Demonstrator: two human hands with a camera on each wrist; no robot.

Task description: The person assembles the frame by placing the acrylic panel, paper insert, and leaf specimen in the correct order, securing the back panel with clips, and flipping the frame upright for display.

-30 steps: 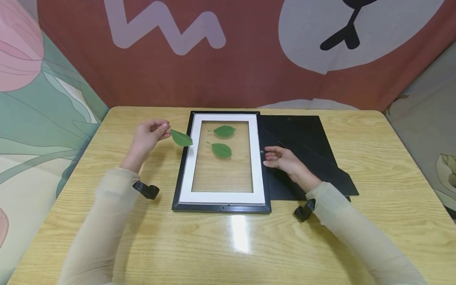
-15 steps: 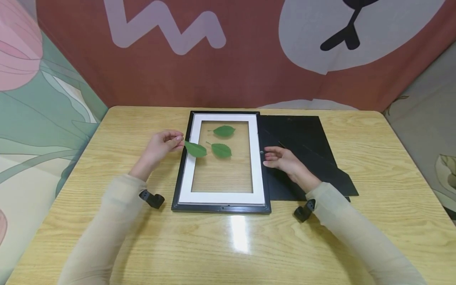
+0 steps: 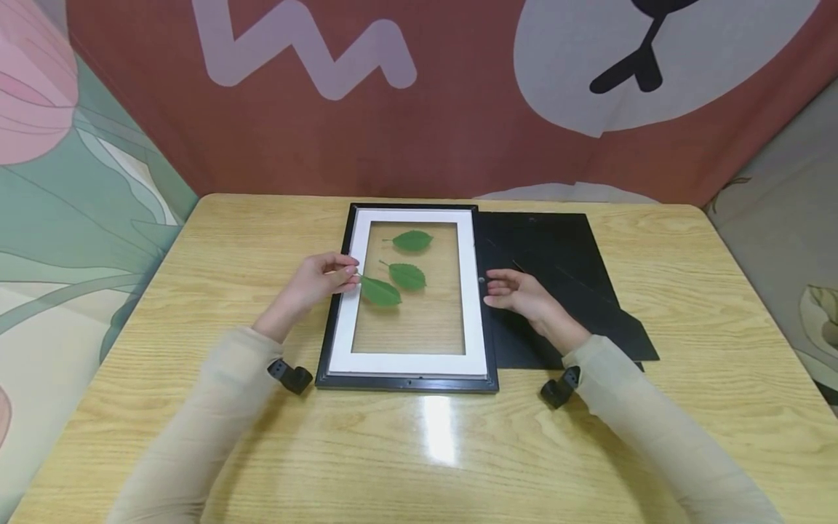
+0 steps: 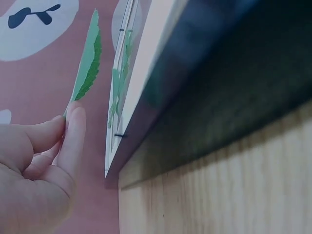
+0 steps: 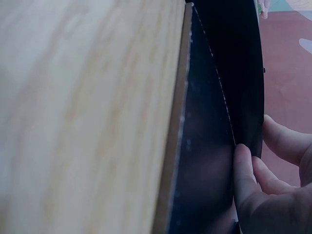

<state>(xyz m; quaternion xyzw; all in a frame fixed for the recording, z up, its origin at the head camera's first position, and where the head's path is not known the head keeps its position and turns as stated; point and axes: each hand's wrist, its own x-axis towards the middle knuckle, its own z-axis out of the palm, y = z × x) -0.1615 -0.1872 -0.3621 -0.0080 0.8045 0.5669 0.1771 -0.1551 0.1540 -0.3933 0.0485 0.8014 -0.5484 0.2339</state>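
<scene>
My left hand [image 3: 321, 280] pinches the stem of a green leaf [image 3: 380, 291] between thumb and fingertips. In the left wrist view the held leaf [image 4: 89, 61] stands above the frame's face, apart from it. Two more leaves, an upper leaf [image 3: 412, 241] and a lower leaf [image 3: 406, 276], lie inside the window of a black picture frame [image 3: 409, 383] with a white mat [image 3: 409, 363]. The held leaf's tip comes close to the lower leaf in the head view. My right hand [image 3: 524, 297] rests with loosely bent fingers at the frame's right edge, holding nothing.
A black backing board [image 3: 543, 247] lies right of the frame, with a black stand flap [image 3: 609, 327] on it, partly under my right hand. Everything lies on a wood-grain table [image 3: 262, 451]. A printed red cloth [image 3: 458, 145] hangs behind the table.
My left hand has moved right and toward the front, bringing its leaf from beside the frame's left edge to over the window. My right hand and the frame have stayed put.
</scene>
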